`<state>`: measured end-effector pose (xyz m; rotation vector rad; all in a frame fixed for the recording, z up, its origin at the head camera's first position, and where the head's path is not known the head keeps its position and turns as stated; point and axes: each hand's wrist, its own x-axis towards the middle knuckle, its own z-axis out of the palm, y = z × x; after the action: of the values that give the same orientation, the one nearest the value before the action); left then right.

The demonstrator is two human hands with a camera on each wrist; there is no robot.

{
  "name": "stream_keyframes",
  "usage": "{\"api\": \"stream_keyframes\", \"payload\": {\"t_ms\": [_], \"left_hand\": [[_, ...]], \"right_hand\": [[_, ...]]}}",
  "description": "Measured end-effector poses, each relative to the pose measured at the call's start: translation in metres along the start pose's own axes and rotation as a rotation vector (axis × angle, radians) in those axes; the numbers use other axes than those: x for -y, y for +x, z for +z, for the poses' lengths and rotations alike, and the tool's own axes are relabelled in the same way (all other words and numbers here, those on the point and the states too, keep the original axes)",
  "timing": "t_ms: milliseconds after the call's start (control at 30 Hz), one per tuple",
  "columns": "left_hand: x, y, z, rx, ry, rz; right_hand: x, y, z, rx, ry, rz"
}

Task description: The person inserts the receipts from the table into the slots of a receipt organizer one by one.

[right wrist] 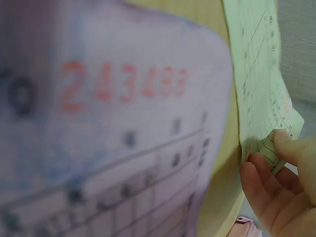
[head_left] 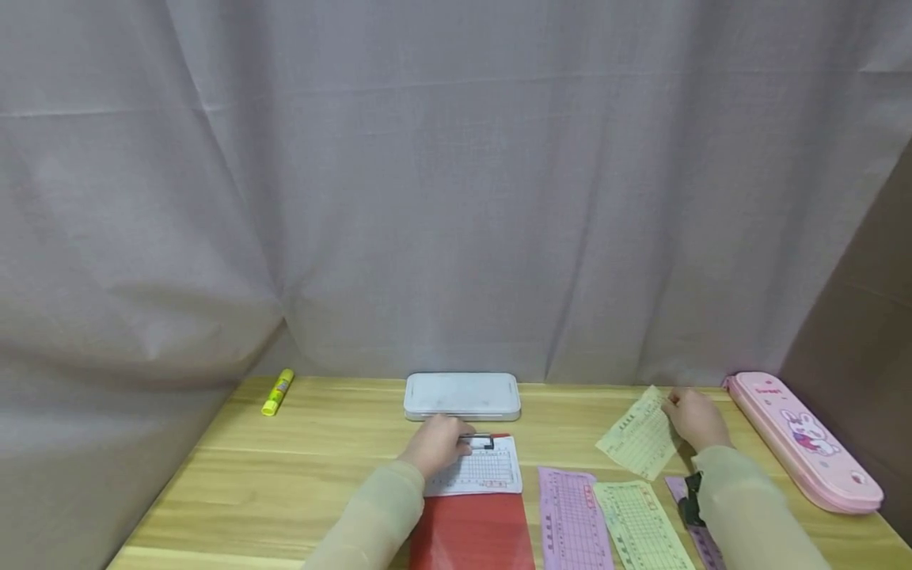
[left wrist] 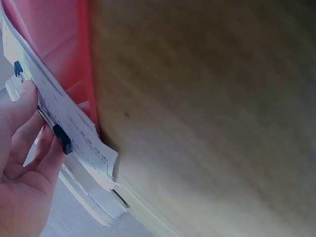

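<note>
The job looks only part done. The white slips (head_left: 492, 467) lie on the far part of the red board (head_left: 470, 530), by its clip (head_left: 487, 441), so that bit seems well on its way. The left grip (head_left: 436, 445) pinches the clip, thumb on one side and fingers on the other; I cannot tell if the clip bites the white slips or just sits by them. To the right, the right grip (head_left: 698, 419) pinches a yellow slip (head_left: 637, 434) by its right edge. That slip is up at the far side of the worktop (head_left: 235, 491), well apart from the board, so it is not put in yet. The near slips look like the part that is left: a purple slip (head_left: 573, 518) just right of the board, a second yellow slip (head_left: 644, 526) next to it, and one more purple slip (head_left: 705, 546) partly hidden by the right sleeve (head_left: 755, 507). None of these is on the board. A black thing (head_left: 689, 500) sits by that sleeve, and I cannot tell what it is.
</note>
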<state>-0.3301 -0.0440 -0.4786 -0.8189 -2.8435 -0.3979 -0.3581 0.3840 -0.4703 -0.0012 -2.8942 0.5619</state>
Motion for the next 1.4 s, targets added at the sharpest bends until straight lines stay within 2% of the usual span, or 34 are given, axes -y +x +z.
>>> {"api": "stream_keyframes", "payload": {"t_ms": [233,400,567,833,1133,1400], "left_hand": [[-0.002,0.000,-0.001,-0.007,-0.012,-0.009],[-0.001,-0.001,0.000,-0.016,-0.017,0.000],[0.000,-0.002,0.001,-0.018,-0.020,-0.001],[-0.001,-0.001,0.000,-0.006,-0.020,-0.012],[-0.002,-0.001,0.001,0.001,-0.021,-0.022],[-0.003,-0.001,0.000,0.013,-0.025,-0.035]], "right_hand": [[-0.008,-0.009,0.000,-0.018,0.031,0.019],[-0.009,-0.013,-0.001,-0.019,0.103,-0.001],[-0.007,-0.016,-0.003,-0.053,0.134,-0.033],[-0.008,-0.024,-0.002,-0.093,0.164,-0.010],[-0.006,-0.040,-0.006,-0.010,0.242,0.110],[0.000,-0.052,-0.008,0.113,0.475,0.219]]}}
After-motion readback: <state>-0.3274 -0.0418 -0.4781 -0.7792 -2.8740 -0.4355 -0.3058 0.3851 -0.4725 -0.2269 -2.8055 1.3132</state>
